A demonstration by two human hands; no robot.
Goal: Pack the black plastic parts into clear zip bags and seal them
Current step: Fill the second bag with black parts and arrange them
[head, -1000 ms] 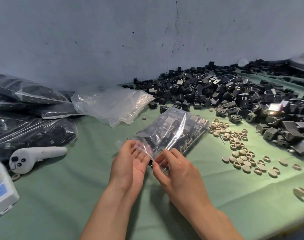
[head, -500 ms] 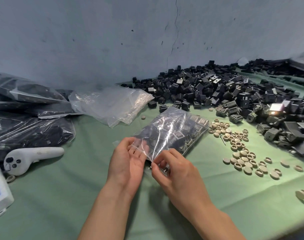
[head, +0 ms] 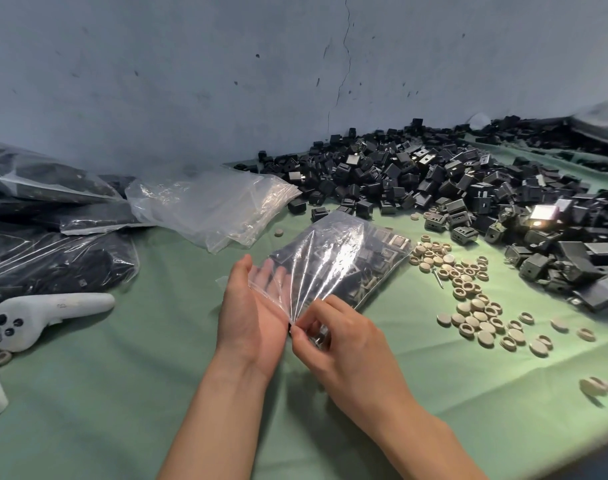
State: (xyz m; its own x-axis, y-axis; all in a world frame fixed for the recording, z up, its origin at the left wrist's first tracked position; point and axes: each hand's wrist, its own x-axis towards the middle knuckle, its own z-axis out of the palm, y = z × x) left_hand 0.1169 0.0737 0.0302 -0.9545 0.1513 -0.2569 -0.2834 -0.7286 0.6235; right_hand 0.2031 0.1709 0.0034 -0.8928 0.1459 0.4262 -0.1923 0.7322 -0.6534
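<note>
Clear zip bag [head: 344, 258] filled with black plastic parts lies on the green cloth-covered surface [head: 157, 375], just in front of the person. Right hand [head: 344, 341] pinches the bag's near edge, the film drawn into taut creases. Left hand [head: 254, 317] spread flat, fingers straight behind the bag's loose flap. Large loose heap of black plastic parts [head: 434, 181] beyond and to the right. Scattered beige round caps [head: 468, 292] between heap and bag. White handheld controller [head: 36, 317] far left.
</note>
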